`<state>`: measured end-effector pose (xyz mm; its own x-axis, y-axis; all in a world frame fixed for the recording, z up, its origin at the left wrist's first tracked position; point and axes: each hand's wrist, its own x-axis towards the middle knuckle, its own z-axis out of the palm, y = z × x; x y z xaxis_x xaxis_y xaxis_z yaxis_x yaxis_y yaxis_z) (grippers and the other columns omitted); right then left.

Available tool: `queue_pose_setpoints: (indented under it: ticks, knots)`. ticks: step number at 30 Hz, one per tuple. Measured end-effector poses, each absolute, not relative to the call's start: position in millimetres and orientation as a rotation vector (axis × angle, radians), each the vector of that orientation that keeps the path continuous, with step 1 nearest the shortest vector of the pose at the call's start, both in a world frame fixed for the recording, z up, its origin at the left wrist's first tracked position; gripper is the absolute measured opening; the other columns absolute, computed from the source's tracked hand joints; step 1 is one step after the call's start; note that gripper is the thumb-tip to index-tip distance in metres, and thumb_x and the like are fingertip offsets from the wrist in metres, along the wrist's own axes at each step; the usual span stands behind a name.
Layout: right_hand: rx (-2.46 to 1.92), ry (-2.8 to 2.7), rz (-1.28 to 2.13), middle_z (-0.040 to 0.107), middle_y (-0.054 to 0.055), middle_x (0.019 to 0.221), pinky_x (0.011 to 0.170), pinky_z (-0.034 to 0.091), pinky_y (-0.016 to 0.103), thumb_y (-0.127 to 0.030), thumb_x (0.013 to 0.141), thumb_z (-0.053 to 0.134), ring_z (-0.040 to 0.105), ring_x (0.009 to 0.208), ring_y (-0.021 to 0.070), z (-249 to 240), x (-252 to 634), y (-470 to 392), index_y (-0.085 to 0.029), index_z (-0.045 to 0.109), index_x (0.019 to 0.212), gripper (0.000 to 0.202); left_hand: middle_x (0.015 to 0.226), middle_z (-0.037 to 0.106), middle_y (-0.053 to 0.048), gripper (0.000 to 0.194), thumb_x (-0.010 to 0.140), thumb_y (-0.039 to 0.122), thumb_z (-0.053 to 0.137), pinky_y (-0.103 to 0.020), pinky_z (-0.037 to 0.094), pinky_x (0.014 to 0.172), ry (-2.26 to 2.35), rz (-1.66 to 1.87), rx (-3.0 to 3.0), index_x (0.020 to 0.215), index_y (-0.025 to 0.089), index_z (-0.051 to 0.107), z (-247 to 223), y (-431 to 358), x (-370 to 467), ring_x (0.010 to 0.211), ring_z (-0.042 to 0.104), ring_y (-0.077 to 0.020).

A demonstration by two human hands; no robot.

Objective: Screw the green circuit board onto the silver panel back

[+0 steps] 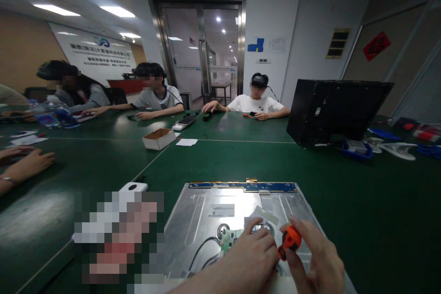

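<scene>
My right hand [319, 250] grips a short orange and black screwdriver [291, 239] by its handle, which tilts toward my left hand; its tip is out of sight. My left hand [250, 255] is over a flat silver metal panel [193, 213], its fingers bent and close together; whatever they hold is hidden. Beside that hand a green circuit board [228, 240] lies on the panel, with a black cable [199, 253] curving away from it. A narrow blue circuit board [220, 186] runs along the panel's far edge. A pale sheet [263, 215] shows just beyond my left fingers.
The panel lies on a green table [255, 161]. A black monitor-like casing [339, 110] stands at the right, near a blue tray [358, 149]. A small open cardboard box [159, 139] and a white device [134, 187] are to the left. Several people sit around the table; a co-worker's hand [36, 163] is at far left.
</scene>
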<state>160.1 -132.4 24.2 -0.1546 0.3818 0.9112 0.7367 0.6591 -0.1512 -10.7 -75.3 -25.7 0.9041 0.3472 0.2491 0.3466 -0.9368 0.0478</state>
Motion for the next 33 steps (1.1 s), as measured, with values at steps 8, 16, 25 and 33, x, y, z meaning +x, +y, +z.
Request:
queue_pose_setpoints:
  ticks: [8, 16, 25, 33]
  knots:
    - [-0.899, -1.756, -0.416, 0.076, 0.008, 0.086, 0.063, 0.062, 0.027, -0.024, 0.102, 0.049, 0.076, 0.072, 0.0194, 26.6, 159.8, -131.4, -0.015, 0.053, 0.135, 0.035, 0.104, 0.07, -0.003, 0.022, 0.094, 0.037, 0.062, -0.044, 0.023, 0.115, 0.557, 0.419, 3.086, 0.1, 0.016, 0.062, -29.2, -75.3, -9.2, 0.101, 0.062, -0.0224]
    - [-0.974, -1.795, -0.396, 0.077, 0.009, 0.091, 0.067, 0.063, 0.029, -0.027, 0.104, 0.044, 0.078, 0.077, 0.0204, 15.4, 165.2, -132.5, -0.014, 0.051, 0.138, 0.037, 0.106, 0.069, -0.003, 0.022, 0.091, 0.039, 0.064, -0.044, 0.024, 0.115, 0.523, 0.36, 3.083, 0.096, 0.018, 0.061, -23.4, -74.8, -11.1, 0.102, 0.061, -0.0228]
    - [-0.971, -1.797, -0.377, 0.078, 0.009, 0.096, 0.07, 0.063, 0.029, -0.031, 0.105, 0.044, 0.078, 0.081, 0.0206, 9.0, 168.3, -132.4, -0.016, 0.047, 0.147, 0.045, 0.104, 0.068, -0.004, 0.027, 0.086, 0.043, 0.067, -0.044, 0.023, 0.115, 0.515, 0.36, 3.113, 0.091, 0.018, 0.06, -22.8, -76.0, -13.0, 0.099, 0.061, -0.0231]
    - [-1.023, -1.749, -0.409, 0.078, 0.008, 0.096, 0.073, 0.062, 0.029, -0.035, 0.105, 0.046, 0.078, 0.082, 0.0204, 5.4, 165.3, -134.0, -0.018, 0.052, 0.141, 0.041, 0.102, 0.069, -0.004, 0.02, 0.095, 0.037, 0.061, -0.044, 0.021, 0.117, 0.546, 0.404, 3.13, 0.096, 0.017, 0.061, -28.2, -76.7, -10.5, 0.1, 0.061, -0.0226]
